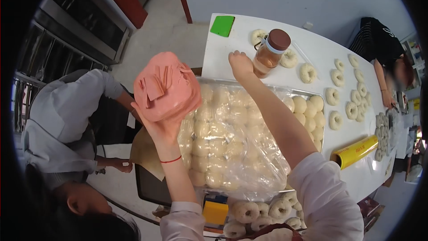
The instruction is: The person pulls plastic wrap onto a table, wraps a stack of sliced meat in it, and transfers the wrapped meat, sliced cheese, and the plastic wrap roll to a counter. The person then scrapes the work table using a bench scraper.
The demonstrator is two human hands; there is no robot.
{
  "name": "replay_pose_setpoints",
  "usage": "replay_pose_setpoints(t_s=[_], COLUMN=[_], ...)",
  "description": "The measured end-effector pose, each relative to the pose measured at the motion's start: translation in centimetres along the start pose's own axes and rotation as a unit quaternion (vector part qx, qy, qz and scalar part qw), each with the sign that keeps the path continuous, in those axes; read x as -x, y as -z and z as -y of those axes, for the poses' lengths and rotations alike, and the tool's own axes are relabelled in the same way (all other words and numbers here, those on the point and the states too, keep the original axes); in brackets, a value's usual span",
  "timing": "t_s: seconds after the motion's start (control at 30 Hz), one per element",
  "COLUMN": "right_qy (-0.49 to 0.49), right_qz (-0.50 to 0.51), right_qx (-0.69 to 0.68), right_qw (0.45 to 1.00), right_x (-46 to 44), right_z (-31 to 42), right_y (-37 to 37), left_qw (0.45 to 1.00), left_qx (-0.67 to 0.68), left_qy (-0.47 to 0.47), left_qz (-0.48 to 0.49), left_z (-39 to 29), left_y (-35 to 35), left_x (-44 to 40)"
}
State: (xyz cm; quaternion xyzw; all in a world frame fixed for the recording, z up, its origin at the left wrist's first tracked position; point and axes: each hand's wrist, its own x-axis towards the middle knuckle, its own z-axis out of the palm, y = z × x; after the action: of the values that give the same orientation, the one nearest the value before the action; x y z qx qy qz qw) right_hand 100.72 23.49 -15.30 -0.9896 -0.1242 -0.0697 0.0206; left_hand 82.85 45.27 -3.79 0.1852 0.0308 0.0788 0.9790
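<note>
My left hand (161, 127) is raised over the left end of a tray, its fingers wrapped under a pink, dough-like lump (187, 91) with flat strips on its face. My right hand (241, 64) reaches across to the white table (218, 58), fingers curled down; whatever it may hold is hidden. Beside it stands a bottle (266, 58) with a brown lid and clear liquid. Below my arms lies the metal tray (323, 120) of round dough balls (299, 105), mostly under clear plastic film (249, 151).
Ring-shaped dough pieces (307, 72) lie across the table, with a green scraper (222, 26) and yellow film roll (354, 151). On the left a person (67, 116) bends close, holding brown paper (149, 154) over a dark tray. Another person (379, 44) works at the far right.
</note>
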Motion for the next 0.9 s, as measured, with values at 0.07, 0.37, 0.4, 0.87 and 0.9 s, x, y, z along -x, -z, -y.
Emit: replay_pose_setpoints(t_s=[0.07,0.37,0.4,0.87,0.9], right_qy=[0.007,-0.213,-0.227,0.12,0.125], right_qz=[-0.093,0.158,0.196,0.323,0.322], right_qx=[-0.162,-0.713,-0.725,-0.584,-0.586], right_qw=[0.982,0.649,0.62,0.735,0.733], right_x=[3.3,34.2,37.6,60.0,60.2], right_z=[0.4,1.2,1.4,21.8,23.9], right_y=[2.7,18.3,19.3,14.5,13.4], left_qw=[1.0,0.992,0.993,0.979,0.984], left_qx=[-0.014,-0.119,-0.112,0.155,-0.164], left_qy=[-0.006,-0.049,-0.031,0.126,0.072], left_qz=[-0.014,0.009,0.024,0.03,-0.016], left_z=[-0.3,-1.4,-1.6,-4.5,-4.5], left_y=[-0.9,-7.3,-7.8,-10.9,-10.1], left_x=[0.7,10.5,12.4,33.9,35.3])
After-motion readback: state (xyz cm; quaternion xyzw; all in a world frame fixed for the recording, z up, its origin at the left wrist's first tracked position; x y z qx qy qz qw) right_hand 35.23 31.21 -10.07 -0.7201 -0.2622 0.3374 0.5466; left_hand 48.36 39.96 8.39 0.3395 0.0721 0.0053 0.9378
